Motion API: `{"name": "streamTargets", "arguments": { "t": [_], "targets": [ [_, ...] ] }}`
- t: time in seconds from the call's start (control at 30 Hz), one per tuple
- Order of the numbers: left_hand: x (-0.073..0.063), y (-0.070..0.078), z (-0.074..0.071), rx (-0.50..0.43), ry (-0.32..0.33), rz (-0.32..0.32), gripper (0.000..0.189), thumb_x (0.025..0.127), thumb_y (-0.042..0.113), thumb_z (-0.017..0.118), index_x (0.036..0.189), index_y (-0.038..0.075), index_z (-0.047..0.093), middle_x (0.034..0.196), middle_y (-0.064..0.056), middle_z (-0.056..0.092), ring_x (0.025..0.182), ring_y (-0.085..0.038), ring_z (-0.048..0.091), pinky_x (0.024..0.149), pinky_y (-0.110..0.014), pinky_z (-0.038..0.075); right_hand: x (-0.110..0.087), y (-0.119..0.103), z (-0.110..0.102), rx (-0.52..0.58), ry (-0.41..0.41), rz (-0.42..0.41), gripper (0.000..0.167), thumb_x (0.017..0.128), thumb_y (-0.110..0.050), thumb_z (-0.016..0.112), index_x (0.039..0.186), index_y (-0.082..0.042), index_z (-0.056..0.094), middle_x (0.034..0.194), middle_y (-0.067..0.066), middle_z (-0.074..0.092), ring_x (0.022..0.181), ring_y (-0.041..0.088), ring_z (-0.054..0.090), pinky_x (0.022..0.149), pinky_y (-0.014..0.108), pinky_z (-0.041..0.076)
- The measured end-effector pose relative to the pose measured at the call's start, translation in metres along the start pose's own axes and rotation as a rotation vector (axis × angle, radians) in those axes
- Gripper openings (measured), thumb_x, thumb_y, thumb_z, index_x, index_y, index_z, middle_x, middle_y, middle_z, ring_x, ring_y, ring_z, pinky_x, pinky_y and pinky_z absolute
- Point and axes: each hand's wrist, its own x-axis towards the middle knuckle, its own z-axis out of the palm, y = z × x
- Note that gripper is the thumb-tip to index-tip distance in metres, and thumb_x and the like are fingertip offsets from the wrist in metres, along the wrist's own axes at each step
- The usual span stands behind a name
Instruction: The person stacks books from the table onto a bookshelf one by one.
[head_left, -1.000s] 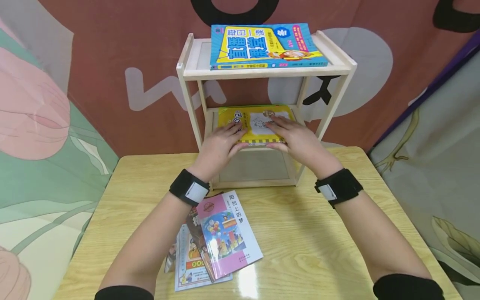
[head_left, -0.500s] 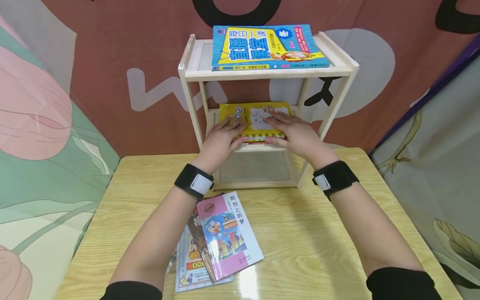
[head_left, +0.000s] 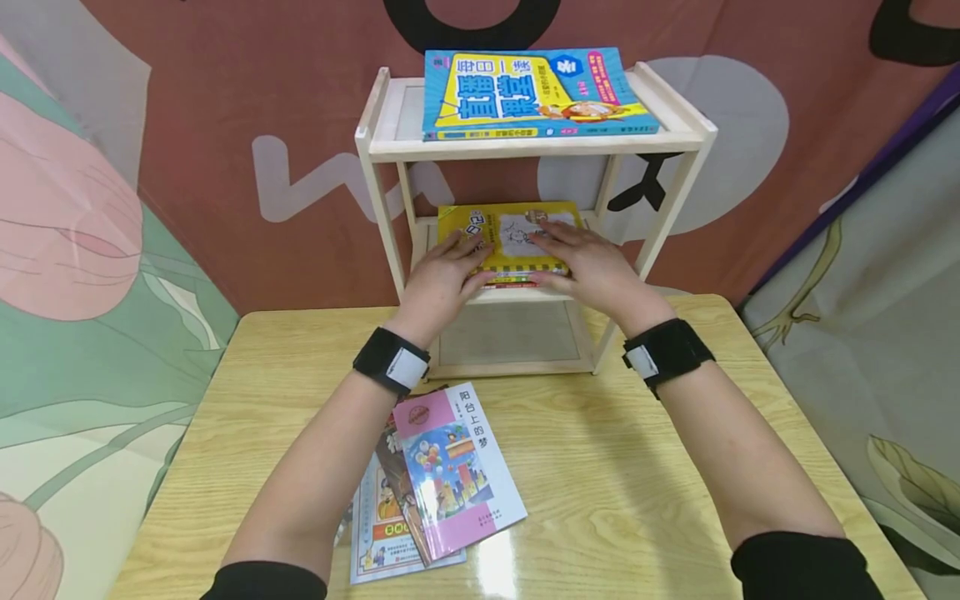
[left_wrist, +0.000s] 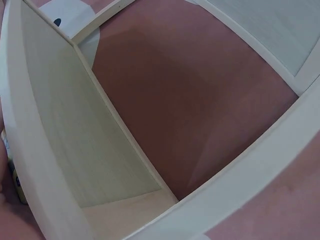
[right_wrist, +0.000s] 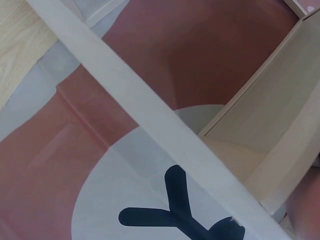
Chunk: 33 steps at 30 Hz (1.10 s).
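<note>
Nearest: pink-covered book [head_left: 461, 471] lies fanned over others on the table [head_left: 600, 500], not shelved. Untouched.

Left hand [head_left: 438, 287] and right hand [head_left: 596, 271]: fingers extended flat on the yellow book [head_left: 506, 233], thumbs against the stack's front. Not clenched; looks like pressing rather than gripping. Wrist cams see mostly rack frame, no help on contact.

Change vs 1 s ago: yellow book sits deeper on the middle shelf [head_left: 510, 297]; front edges of books beneath it now show. Barely any shift in the last half second. My read: stack is being pushed in and squared, about seated.

Top: blue book [head_left: 525, 92] flat on the rack's [head_left: 375, 167] upper shelf, unchanged.
</note>
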Motion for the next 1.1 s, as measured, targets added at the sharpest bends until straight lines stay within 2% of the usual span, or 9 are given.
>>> {"name": "streamTargets", "arguments": {
  "t": [0.17, 0.33, 0.5, 0.67, 0.83, 1.03, 1.1],
  "targets": [
    [-0.002, 0.002, 0.004, 0.071, 0.035, -0.031, 0.051, 0.097, 0.050, 0.040, 0.139, 0.023, 0.050, 0.149, -0.008, 0.040, 0.139, -0.032, 0.033, 0.114, -0.046, 0.027, 0.001, 0.000, 0.001, -0.021, 0.019, -0.009, 0.071, 0.089, -0.062, 0.046, 0.147, -0.021, 0.037, 0.156, 0.005, 0.027, 0.143, 0.033, 0.022, 0.114, 0.053, 0.023],
    [-0.004, 0.005, 0.009, 0.140, 0.107, -0.048, 0.049, 0.098, 0.050, 0.037, 0.138, 0.024, 0.051, 0.148, -0.009, 0.041, 0.138, -0.033, 0.033, 0.112, -0.048, 0.028, 0.001, 0.000, 0.003, -0.073, 0.081, 0.001, 0.069, 0.088, -0.064, 0.046, 0.144, -0.023, 0.042, 0.152, 0.007, 0.034, 0.140, 0.033, 0.027, 0.112, 0.055, 0.021],
    [-0.011, 0.008, 0.012, 0.155, 0.143, -0.049, 0.044, 0.101, 0.041, 0.037, 0.140, 0.023, 0.047, 0.148, -0.008, 0.042, 0.139, -0.032, 0.032, 0.110, -0.050, 0.029, -0.003, -0.005, 0.008, -0.140, 0.137, 0.043, 0.069, 0.088, -0.068, 0.041, 0.143, -0.026, 0.044, 0.145, 0.006, 0.043, 0.131, 0.034, 0.036, 0.097, 0.053, 0.027],
    [-0.019, 0.010, 0.016, 0.160, 0.190, -0.035, 0.043, 0.102, 0.031, 0.040, 0.143, 0.019, 0.042, 0.147, -0.009, 0.042, 0.140, -0.029, 0.031, 0.109, -0.051, 0.031, -0.011, -0.016, 0.013, -0.172, 0.209, 0.058, 0.064, 0.091, -0.061, 0.045, 0.142, -0.022, 0.045, 0.145, 0.008, 0.045, 0.126, 0.035, 0.042, 0.096, 0.055, 0.027],
    [-0.028, 0.009, 0.019, 0.178, 0.209, -0.023, 0.052, 0.100, 0.033, 0.045, 0.148, 0.016, 0.033, 0.152, -0.010, 0.034, 0.144, -0.029, 0.022, 0.109, -0.051, 0.030, -0.022, -0.023, 0.025, -0.180, 0.312, 0.040, 0.061, 0.093, -0.054, 0.047, 0.142, -0.019, 0.044, 0.146, 0.008, 0.043, 0.130, 0.032, 0.040, 0.098, 0.052, 0.028],
    [-0.044, 0.015, 0.023, 0.183, 0.240, -0.025, 0.062, 0.096, 0.037, 0.052, 0.149, 0.014, 0.030, 0.156, -0.013, 0.024, 0.145, -0.032, 0.016, 0.108, -0.055, 0.030, -0.037, -0.035, 0.041, -0.126, 0.438, -0.017, 0.066, 0.096, -0.059, 0.032, 0.143, -0.014, 0.041, 0.147, 0.011, 0.040, 0.137, 0.032, 0.032, 0.103, 0.053, 0.028],
    [-0.052, 0.018, 0.025, 0.167, 0.242, -0.029, 0.066, 0.095, 0.038, 0.054, 0.150, 0.014, 0.027, 0.157, -0.015, 0.018, 0.146, -0.033, 0.013, 0.110, -0.056, 0.027, -0.043, -0.040, 0.045, -0.105, 0.469, -0.033, 0.066, 0.096, -0.058, 0.035, 0.143, -0.013, 0.041, 0.149, 0.011, 0.038, 0.138, 0.032, 0.030, 0.104, 0.054, 0.028]
  ]
}}
